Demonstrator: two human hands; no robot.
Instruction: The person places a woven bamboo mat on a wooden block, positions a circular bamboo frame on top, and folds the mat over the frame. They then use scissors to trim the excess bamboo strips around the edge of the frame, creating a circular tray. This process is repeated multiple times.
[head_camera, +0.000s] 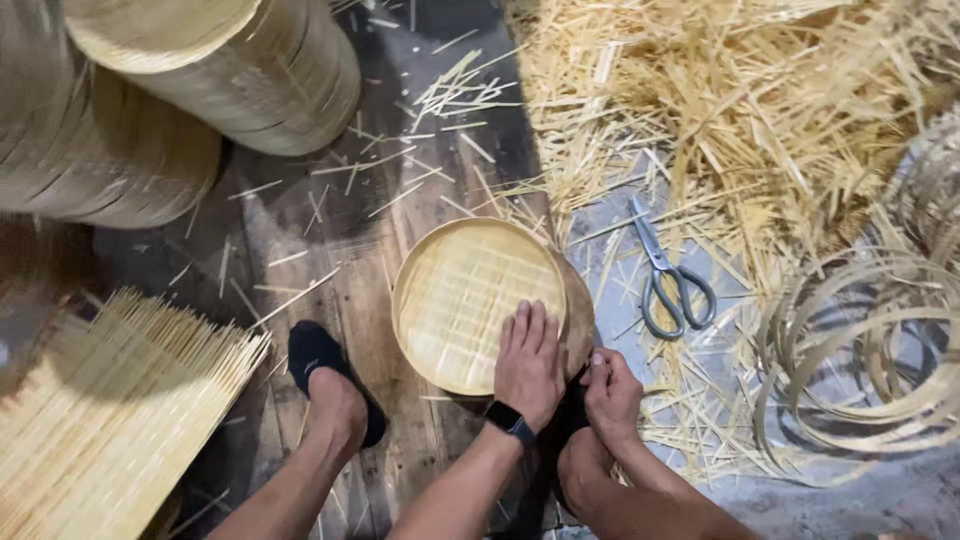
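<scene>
Two stacks of finished bamboo steamer trays lie at the far left, while on the plank floor the one round woven tray wants steady flat pressure from the left hand, fingers spread open, as the right hand pinches its rim closed, one pair of scissors nearby.

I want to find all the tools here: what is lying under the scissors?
The scissors lie closed on a grey floor patch strewn with loose bamboo strips. What the thick heap beside them covers cannot be seen.
</scene>
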